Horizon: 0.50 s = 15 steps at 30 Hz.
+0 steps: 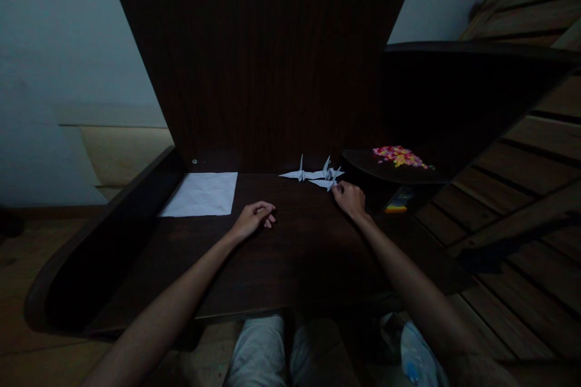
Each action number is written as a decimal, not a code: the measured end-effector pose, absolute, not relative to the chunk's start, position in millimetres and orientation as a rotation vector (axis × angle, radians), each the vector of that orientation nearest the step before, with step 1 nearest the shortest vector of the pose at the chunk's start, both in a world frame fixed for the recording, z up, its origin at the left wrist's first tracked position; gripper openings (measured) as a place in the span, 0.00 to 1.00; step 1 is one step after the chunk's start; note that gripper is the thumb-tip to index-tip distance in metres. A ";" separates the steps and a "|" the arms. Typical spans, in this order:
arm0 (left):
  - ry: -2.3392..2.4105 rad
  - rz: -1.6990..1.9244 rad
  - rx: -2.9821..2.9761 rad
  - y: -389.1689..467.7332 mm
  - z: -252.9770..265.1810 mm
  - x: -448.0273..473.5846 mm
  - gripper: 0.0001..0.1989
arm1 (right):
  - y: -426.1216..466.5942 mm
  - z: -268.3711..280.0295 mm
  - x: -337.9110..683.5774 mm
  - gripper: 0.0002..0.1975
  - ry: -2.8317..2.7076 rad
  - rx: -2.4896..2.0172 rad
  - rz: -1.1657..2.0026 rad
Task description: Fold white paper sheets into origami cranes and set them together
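The person works at a dark wooden desk, and the step in hand looks like the setting down or straightening of a folded paper crane among others at the back of the desktop. Of these white origami cranes, three can be made out, one on the left and two close together on the right; their wings overlap there, so a further one cannot be ruled out. The crane being handled lies nearest the person, just in front of the others. The right hand has its fingers drawn in at that crane's right end, apparently pinching it between thumb and forefinger, though the dim light blurs the exact contact. The left hand rests loosely curled, half open, above the desktop with nothing visible in it, between the cranes and one white sheet of paper at the desk's left; whether more sheets lie beneath cannot be told. The placing seems to call for a gentle release that leaves the neighbouring wings undisturbed. To the right, one curved shelf bears one heap of small multicoloured pieces, too many and too tiny to count.
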<state>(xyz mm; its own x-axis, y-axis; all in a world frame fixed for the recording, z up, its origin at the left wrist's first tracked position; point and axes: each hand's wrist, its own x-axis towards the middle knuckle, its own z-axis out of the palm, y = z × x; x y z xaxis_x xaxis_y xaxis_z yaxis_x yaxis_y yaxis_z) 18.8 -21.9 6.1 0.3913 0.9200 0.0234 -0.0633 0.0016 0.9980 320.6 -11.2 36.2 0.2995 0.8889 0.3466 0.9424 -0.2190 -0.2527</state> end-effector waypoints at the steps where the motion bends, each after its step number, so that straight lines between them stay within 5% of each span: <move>1: 0.860 0.943 1.339 -21.7 5.9 18.9 0.14 | -10.2 35.6 321.1 0.15 -1.635 -2.165 -0.176; 15: 0.952 0.969 1.538 -24.6 7.8 15.8 0.14 | -25.3 24.6 315.7 0.18 -1.587 -2.181 -0.386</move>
<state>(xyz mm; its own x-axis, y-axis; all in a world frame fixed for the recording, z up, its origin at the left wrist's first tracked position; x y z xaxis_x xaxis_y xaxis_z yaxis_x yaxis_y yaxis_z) 15.8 -24.6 7.8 0.3590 0.9273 0.1060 0.0903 -0.1475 0.9849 315.7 -25.3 24.6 0.3124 0.8351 0.4528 0.9498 -0.2653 -0.1661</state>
